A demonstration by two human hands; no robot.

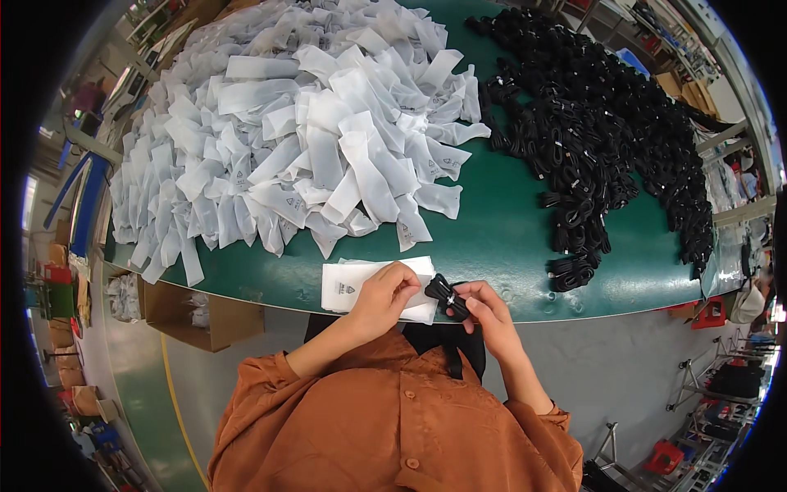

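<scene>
My right hand [485, 312] grips a coiled black cable [445, 296] at the table's front edge. The bundle is tied around its middle and points left, toward the white bags. My left hand [384, 297] rests over a small stack of flat white translucent bags [338, 287], its thumb and fingers pinched at the right end of the stack. The edge of the top bag seems to be in that pinch, close beside the cable's tip. Whether the cable touches the bag I cannot tell.
A large heap of white bags [311, 139] covers the left of the green table [492, 225]. Many black coiled cables [590, 131] are piled on the right. Below the table's left edge stands an open cardboard box [205, 318]. Metal frames [730, 215] stand at the right.
</scene>
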